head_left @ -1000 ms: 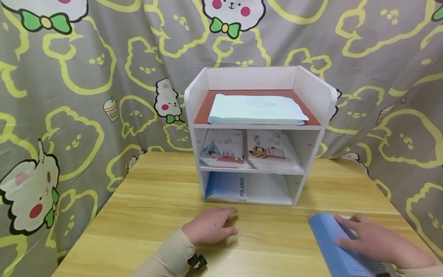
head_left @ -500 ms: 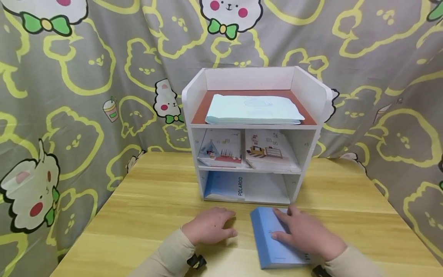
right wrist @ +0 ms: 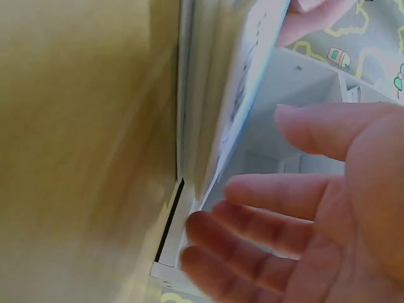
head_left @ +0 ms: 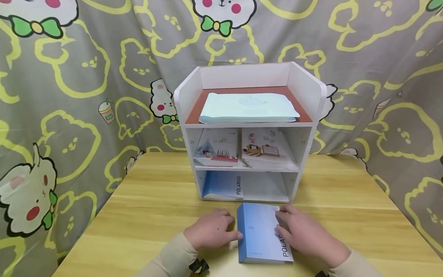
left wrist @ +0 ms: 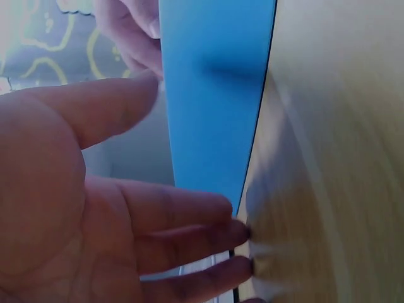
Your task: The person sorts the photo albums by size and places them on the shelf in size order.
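Observation:
A thick blue-and-white book (head_left: 259, 231) with "POLAROID" on its cover lies flat on the table, just in front of a small white shelf (head_left: 188, 102). My left hand (head_left: 211, 231) is beside its blue spine, with the thumb close to or touching it. In the left wrist view, the left fingers (left wrist: 183, 211) are fairly straight near the spine's lower edge. My right hand (head_left: 306, 234) is at the opposite long side, its thumb and index finger at the cover's edge. From the right wrist, those fingers (right wrist: 278, 196) look loosely extended next to the page edges (right wrist: 211, 95).
A similar POLAROID book (head_left: 223, 184) lies at the left of the shelf's bottom compartment. Two illustrated books (head_left: 218, 148) lie side by side in the middle one. A pale blue, flat item (head_left: 249, 107) lies on top. A patterned curtain (head_left: 104, 57) hangs behind the wooden table (head_left: 149, 184).
My right hand has brought the book leftward across the table until it lies between both hands, then shifted back to its right edge. The left hand has hardly moved.

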Motion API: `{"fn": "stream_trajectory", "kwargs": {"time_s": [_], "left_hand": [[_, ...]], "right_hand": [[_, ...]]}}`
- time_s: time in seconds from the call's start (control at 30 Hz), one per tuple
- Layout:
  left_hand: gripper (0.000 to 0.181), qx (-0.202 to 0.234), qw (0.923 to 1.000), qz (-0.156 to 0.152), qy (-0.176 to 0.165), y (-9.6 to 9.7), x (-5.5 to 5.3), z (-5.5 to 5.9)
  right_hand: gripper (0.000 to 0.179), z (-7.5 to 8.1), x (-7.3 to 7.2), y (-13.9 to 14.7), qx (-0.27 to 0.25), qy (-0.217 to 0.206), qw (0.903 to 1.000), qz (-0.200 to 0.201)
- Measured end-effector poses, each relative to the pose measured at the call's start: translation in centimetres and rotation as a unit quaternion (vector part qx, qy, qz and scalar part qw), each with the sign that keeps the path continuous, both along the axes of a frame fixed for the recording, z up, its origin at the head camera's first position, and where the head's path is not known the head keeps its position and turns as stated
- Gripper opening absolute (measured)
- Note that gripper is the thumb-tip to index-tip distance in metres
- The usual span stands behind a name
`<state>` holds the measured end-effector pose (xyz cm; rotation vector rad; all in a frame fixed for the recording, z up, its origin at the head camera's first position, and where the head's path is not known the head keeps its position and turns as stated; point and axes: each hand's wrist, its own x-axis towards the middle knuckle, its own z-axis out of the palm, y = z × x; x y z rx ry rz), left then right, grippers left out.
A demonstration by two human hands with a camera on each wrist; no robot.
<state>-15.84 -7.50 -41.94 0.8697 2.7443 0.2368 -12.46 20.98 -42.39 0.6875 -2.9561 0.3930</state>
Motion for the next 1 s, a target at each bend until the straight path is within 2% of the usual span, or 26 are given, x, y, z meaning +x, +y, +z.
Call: {"fn": "stream_trajectory", "kwargs": {"time_s": [0.13,0.27,0.4,0.53,0.63,0.73,0.9,1.0], "left_hand": [[0.074,-0.007,0.9998,0.019,0.004,0.7,0.3,0.0],[0.080,0.001,0.9989,0.047,-0.002,1.7,0.7,-0.4],[0.089,0.032,0.9963,0.072,-0.034,2.7,1.2,-0.9],[0.102,0.075,0.9889,0.094,-0.087,3.4,1.6,-1.1],[0.106,0.104,0.9832,0.101,-0.111,3.7,1.7,-1.2],[0.106,0.111,0.9804,0.106,-0.123,3.7,1.8,-1.3],[0.107,0.095,0.9825,0.109,-0.117,3.5,1.9,-1.1],[0.109,0.102,0.9827,0.106,-0.113,3.6,2.0,-1.1]], "right_hand": [[0.046,-0.4,0.6,0.4,0.012,-0.014,0.9997,0.018],[0.048,-0.8,0.9,0.8,0.002,-0.031,0.9993,0.022],[0.055,-0.8,0.9,1.0,-0.009,-0.070,0.9974,0.018],[0.066,-0.7,1.0,1.1,-0.028,-0.127,0.9915,0.004],[0.071,-0.7,1.1,1.2,-0.039,-0.155,0.9871,-0.001],[0.073,-0.8,1.1,1.3,-0.039,-0.170,0.9846,0.001],[0.073,-0.9,1.2,1.5,-0.036,-0.178,0.9834,0.001],[0.073,-0.9,1.2,1.6,-0.039,-0.180,0.9829,0.001]]}}
